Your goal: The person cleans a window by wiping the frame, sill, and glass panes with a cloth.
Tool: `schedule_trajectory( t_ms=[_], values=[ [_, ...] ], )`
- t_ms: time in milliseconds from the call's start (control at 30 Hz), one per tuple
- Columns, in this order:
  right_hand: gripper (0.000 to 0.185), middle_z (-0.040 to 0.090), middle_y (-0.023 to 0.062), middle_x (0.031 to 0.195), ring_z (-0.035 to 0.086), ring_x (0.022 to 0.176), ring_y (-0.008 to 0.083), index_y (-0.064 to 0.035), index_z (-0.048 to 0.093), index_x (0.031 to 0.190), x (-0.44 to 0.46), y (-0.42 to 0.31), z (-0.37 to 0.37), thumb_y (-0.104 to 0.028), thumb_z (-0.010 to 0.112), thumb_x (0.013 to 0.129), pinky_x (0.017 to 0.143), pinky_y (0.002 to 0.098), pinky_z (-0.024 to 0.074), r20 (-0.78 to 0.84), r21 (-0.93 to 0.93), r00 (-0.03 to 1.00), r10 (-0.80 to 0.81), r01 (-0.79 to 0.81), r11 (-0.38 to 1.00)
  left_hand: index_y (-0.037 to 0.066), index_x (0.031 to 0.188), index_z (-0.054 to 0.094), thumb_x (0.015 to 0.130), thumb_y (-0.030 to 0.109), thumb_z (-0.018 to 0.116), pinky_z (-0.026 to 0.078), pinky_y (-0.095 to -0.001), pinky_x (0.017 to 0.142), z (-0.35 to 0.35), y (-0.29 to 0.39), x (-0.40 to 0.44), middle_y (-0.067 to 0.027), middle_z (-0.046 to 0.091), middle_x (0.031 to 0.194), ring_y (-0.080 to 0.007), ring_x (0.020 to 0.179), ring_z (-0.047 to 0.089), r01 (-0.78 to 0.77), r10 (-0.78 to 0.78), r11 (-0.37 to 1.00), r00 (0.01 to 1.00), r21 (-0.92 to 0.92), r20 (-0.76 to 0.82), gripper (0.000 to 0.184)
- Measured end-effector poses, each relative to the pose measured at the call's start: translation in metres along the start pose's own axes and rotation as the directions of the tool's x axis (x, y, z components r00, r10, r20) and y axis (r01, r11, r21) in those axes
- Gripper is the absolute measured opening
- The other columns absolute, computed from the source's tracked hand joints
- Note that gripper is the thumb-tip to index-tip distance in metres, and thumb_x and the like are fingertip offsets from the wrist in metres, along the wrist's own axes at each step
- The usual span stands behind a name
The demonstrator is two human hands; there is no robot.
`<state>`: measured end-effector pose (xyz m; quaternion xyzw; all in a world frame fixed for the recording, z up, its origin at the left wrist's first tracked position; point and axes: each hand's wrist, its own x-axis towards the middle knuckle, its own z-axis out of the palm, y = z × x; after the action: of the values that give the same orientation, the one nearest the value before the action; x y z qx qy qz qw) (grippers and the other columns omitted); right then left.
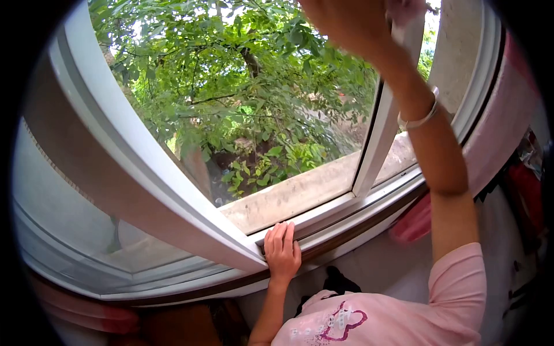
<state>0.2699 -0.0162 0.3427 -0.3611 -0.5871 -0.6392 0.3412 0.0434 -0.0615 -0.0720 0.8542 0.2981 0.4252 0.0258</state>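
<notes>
Fingers [276, 233] of the left hand [281, 254] lie extended and close together in the head view, touching the white bottom rail [323, 214] of the clear glass window pane [259, 132], beside the foot of a broad white post [173, 187]. The right hand [346, 20] is raised at the top edge, blurred and partly cut off; whether its fingers hold anything cannot be told. A silvery bangle [424, 122] circles the right forearm. The pane stands between the post and a narrow white upright [375, 144].
</notes>
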Motion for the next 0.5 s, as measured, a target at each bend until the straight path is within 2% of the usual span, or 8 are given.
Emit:
schedule_trajectory(
  t_ms=[67, 133, 167, 200, 267, 333, 367, 500],
  values=[
    [0.037, 0.059, 0.0015, 0.116, 0.062, 0.085, 0.0123, -0.0113, 0.054, 0.122, -0.055, -0.038, -0.001, -0.019, 0.070, 0.089, 0.064, 0.0335, 0.0481, 0.060, -0.007, 0.997, -0.046, 0.047, 0.999, 0.003, 0.130, 0.058, 0.076, 0.002, 0.066, 0.038, -0.0509, 0.107, 0.001, -0.001, -0.002, -0.0153, 0.055, 0.127, -0.0353, 0.122, 0.052, -0.006, 0.006, 1.000, 1.000, 0.001, 0.006, 0.054],
    [0.043, 0.054, 0.0011, 0.128, 0.057, 0.104, 0.0256, -0.0198, 0.054, 0.126, -0.099, -0.086, -0.005, -0.040, 0.066, 0.089, 0.085, 0.0534, 0.0422, 0.241, 0.175, 0.969, -0.052, 0.009, 0.985, 0.004, 0.130, 0.058, 0.076, 0.002, 0.065, 0.038, -0.0509, 0.108, 0.001, -0.001, -0.002, -0.0153, 0.055, 0.127, -0.0352, 0.123, 0.052, -0.002, 0.002, 1.000, 1.000, -0.005, -0.008, 0.054],
    [0.050, 0.050, -0.0006, 0.131, 0.051, 0.116, 0.0264, -0.0203, 0.052, 0.131, -0.142, -0.117, -0.006, -0.045, 0.064, 0.088, 0.089, 0.0507, 0.0425, 0.358, 0.123, 0.934, 0.009, -0.057, 0.991, 0.003, 0.131, 0.058, 0.077, 0.002, 0.065, 0.038, -0.0514, 0.108, 0.003, -0.002, -0.003, -0.0156, 0.055, 0.128, -0.0355, 0.123, 0.051, -0.003, 0.003, 1.000, 1.000, -0.013, -0.019, 0.055],
    [0.060, 0.047, -0.0011, 0.140, 0.042, 0.132, 0.0316, -0.0233, 0.048, 0.141, -0.190, -0.151, -0.009, -0.044, 0.064, 0.087, 0.105, 0.0552, 0.0364, 0.309, -0.003, 0.949, -0.067, 0.072, 0.997, 0.003, 0.131, 0.058, 0.077, 0.002, 0.065, 0.038, -0.0514, 0.108, 0.002, -0.002, -0.005, -0.0156, 0.055, 0.128, -0.0355, 0.123, 0.051, -0.008, 0.007, 1.000, 1.000, -0.015, -0.015, 0.055],
    [0.062, 0.035, -0.0031, 0.156, 0.022, 0.149, 0.0257, -0.0244, 0.042, 0.148, -0.282, -0.193, -0.011, -0.043, 0.059, 0.092, 0.119, 0.0536, 0.0210, 0.221, 0.189, 0.957, -0.187, 0.147, 0.971, 0.003, 0.131, 0.057, 0.077, 0.001, 0.065, 0.037, -0.0521, 0.109, 0.002, -0.003, -0.005, -0.0160, 0.055, 0.128, -0.0362, 0.124, 0.051, -0.004, 0.003, 0.999, 1.000, -0.044, -0.018, 0.055],
    [0.062, 0.019, -0.0029, 0.165, 0.011, 0.153, 0.0164, -0.0231, 0.035, 0.153, -0.300, -0.184, -0.046, -0.044, 0.052, 0.097, 0.124, 0.0496, 0.0066, 0.435, 0.277, 0.749, -0.500, 0.417, 0.866, 0.003, 0.132, 0.056, 0.077, 0.001, 0.064, 0.036, -0.0526, 0.110, 0.003, -0.004, -0.007, -0.0163, 0.054, 0.129, -0.0368, 0.125, 0.050, -0.008, 0.007, 0.999, 1.000, -0.042, -0.021, 0.055],
    [0.060, 0.017, -0.0016, 0.165, 0.010, 0.152, 0.0082, -0.0207, 0.033, 0.154, -0.294, -0.177, -0.054, -0.043, 0.047, 0.100, 0.124, 0.0466, 0.0056, 0.427, 0.313, 0.767, -0.478, 0.371, 0.874, 0.003, 0.132, 0.056, 0.078, 0.001, 0.064, 0.036, -0.0525, 0.110, 0.003, -0.004, -0.008, -0.0164, 0.054, 0.130, -0.0369, 0.126, 0.050, -0.001, 0.000, 0.998, 1.000, -0.058, -0.015, 0.055],
    [0.055, 0.038, 0.0003, 0.147, 0.031, 0.136, 0.0263, -0.0272, 0.044, 0.143, -0.240, -0.131, -0.047, -0.047, 0.055, 0.093, 0.105, 0.0516, 0.0281, 0.535, 0.312, 0.765, -0.358, 0.215, 0.925, 0.003, 0.131, 0.057, 0.077, 0.001, 0.064, 0.035, -0.0520, 0.111, 0.002, -0.003, -0.008, -0.0165, 0.054, 0.130, -0.0364, 0.126, 0.050, -0.004, 0.004, 0.999, 1.000, -0.053, -0.014, 0.054]
  ],
)
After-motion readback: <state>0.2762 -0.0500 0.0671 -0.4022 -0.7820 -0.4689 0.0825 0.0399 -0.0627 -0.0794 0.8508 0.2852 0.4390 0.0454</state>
